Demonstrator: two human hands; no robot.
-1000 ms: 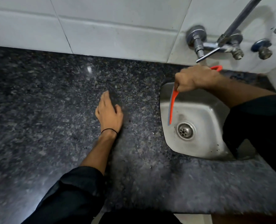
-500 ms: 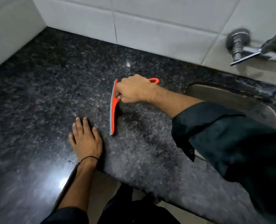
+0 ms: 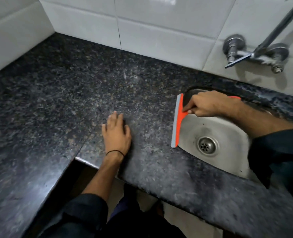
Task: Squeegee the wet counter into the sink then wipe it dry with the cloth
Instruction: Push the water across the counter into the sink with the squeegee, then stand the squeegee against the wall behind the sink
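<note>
Head view, items as they lie.

1. My right hand: fingers curled round the handle of the squeegee, gripping it. The forearm reaches across the sink in a dark sleeve.

2. Squeegee: orange body, grey blade. It sits just left of my right fingers, at the left rim of the sink, with the blade running along that rim from far side to near. An orange tip of the handle shows behind my wrist.

3. Sink: steel, set into the counter, under and below my right fingers. The drain lies below them, near the blade's lower end.

4. My left hand: fingers straight and spread, palm flat on the counter, holding nothing. It is well left of the squeegee. A thin black band circles the wrist.

5. Counter: dark speckled stone, stretching left and beyond my left fingers to the corner; its front edge steps back below that wrist.

6. Tap: metal, on the white tiled wall, above and beyond my right fingers.
</note>
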